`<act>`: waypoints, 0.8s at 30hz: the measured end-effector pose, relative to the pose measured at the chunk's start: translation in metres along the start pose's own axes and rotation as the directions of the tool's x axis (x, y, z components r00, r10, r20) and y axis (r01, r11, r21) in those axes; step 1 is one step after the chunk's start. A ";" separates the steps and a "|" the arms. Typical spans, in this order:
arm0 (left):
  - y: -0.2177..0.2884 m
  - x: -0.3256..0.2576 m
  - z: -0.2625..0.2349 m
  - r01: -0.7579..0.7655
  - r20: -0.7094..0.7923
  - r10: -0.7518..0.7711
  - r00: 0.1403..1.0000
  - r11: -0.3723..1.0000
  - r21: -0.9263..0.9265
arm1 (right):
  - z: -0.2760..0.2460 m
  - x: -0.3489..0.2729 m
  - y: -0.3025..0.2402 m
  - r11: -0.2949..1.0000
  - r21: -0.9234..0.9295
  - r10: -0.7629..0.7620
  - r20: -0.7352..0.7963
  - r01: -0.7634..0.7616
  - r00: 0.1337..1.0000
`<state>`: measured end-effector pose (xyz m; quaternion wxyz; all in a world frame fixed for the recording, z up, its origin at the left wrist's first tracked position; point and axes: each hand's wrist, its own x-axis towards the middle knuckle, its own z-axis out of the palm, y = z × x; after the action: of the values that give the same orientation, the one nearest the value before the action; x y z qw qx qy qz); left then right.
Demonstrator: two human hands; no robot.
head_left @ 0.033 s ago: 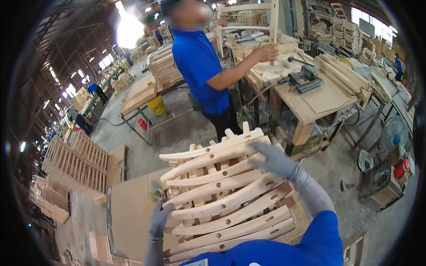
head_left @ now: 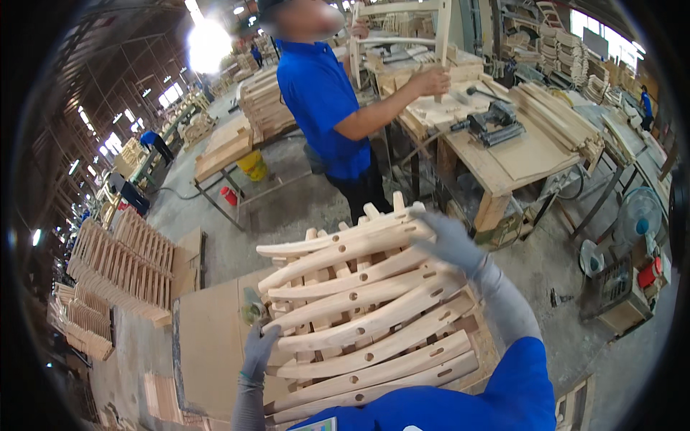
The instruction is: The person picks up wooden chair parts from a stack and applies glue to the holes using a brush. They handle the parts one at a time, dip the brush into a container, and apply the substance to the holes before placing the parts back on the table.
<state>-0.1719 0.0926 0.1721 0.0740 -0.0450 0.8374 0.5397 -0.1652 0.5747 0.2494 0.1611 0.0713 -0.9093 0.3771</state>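
Note:
Before me lies a stack of pale curved wooden pieces (head_left: 359, 298) with round and slotted holes, laid side by side over crossing pieces. My left hand (head_left: 259, 350), in a grey glove, is closed at the left end of one curved piece, with its thumb over the tip. My right hand (head_left: 451, 243), gloved too, is above the far right ends of the stack. Its fingers are stretched out and somewhat blurred; nothing shows in its grasp. Whether it touches the wood is hard to see.
A person in a blue shirt (head_left: 316, 108) stands beyond the stack, holding a wooden frame (head_left: 443, 54) at a workbench (head_left: 528, 161) with a dark power tool (head_left: 492, 123). Slatted wooden stacks (head_left: 118, 269) stand left. A fan (head_left: 638, 215) is at right, a yellow bucket (head_left: 253, 166) behind.
My right hand has shifted slightly away from me and to the right over the ends of the pieces. My left hand stays at nearly the same spot.

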 end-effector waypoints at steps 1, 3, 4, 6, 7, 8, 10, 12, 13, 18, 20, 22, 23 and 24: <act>0.002 0.010 0.003 -0.021 0.031 0.022 0.999 0.999 -0.036 | -0.001 0.010 0.036 0.995 -0.077 -0.084 -0.205 0.070 0.975; -0.006 0.014 0.008 0.002 0.076 0.005 0.997 0.995 -0.096 | -0.004 0.028 0.067 0.996 -0.043 0.065 -0.258 -0.079 0.964; -0.012 0.005 0.007 0.027 0.043 -0.024 0.999 0.996 -0.081 | 0.000 0.035 0.060 0.984 -0.001 0.171 -0.247 -0.177 0.954; -0.002 0.008 0.013 -0.010 0.000 0.010 1.000 0.997 -0.079 | -0.002 0.041 0.076 0.980 0.064 0.193 -0.136 -0.186 0.972; -0.001 0.008 0.013 -0.009 -0.007 0.008 1.000 0.997 -0.077 | 0.001 0.047 0.081 0.978 0.105 0.190 -0.076 -0.182 0.979; -0.001 0.008 0.013 -0.007 -0.013 0.006 1.000 0.997 -0.076 | 0.007 0.051 0.085 0.988 0.142 0.077 -0.094 -0.063 0.993; -0.003 0.005 0.010 0.008 -0.016 -0.009 1.000 0.998 -0.068 | 0.013 0.057 0.080 0.996 0.083 0.037 -0.127 -0.027 0.991; -0.004 0.005 0.009 0.027 -0.023 -0.029 0.999 0.997 -0.065 | 0.019 0.068 0.064 0.996 0.088 0.002 -0.129 0.010 0.992; -0.003 0.006 0.009 0.030 -0.023 -0.031 0.999 0.998 -0.063 | 0.022 0.073 0.062 0.992 0.126 -0.010 -0.123 0.025 0.992; 0.003 0.007 0.012 0.014 -0.032 -0.016 0.999 0.998 -0.060 | 0.036 0.097 0.057 0.981 -0.072 -0.177 0.070 0.182 0.982; 0.009 0.005 0.013 0.017 -0.019 -0.018 1.000 0.998 -0.062 | 0.045 0.100 0.053 0.895 -0.350 -0.226 0.179 0.276 0.958; 0.014 0.002 0.013 0.045 -0.018 -0.047 0.999 0.997 -0.069 | 0.057 0.103 0.028 0.810 -0.497 -0.146 0.346 0.313 0.927; 0.017 0.002 0.014 0.051 -0.013 -0.052 0.999 0.996 -0.073 | 0.060 0.104 0.018 0.753 -0.566 -0.094 0.412 0.336 0.906; 0.015 0.001 0.014 0.044 -0.019 -0.046 0.999 0.996 -0.074 | 0.069 0.104 0.021 0.720 -0.577 -0.175 0.385 0.385 0.906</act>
<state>-0.1744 0.1118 0.1797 0.0758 -0.0722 0.8165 0.5677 -0.2845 0.5399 0.2260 0.0900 0.2073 -0.9741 -0.0009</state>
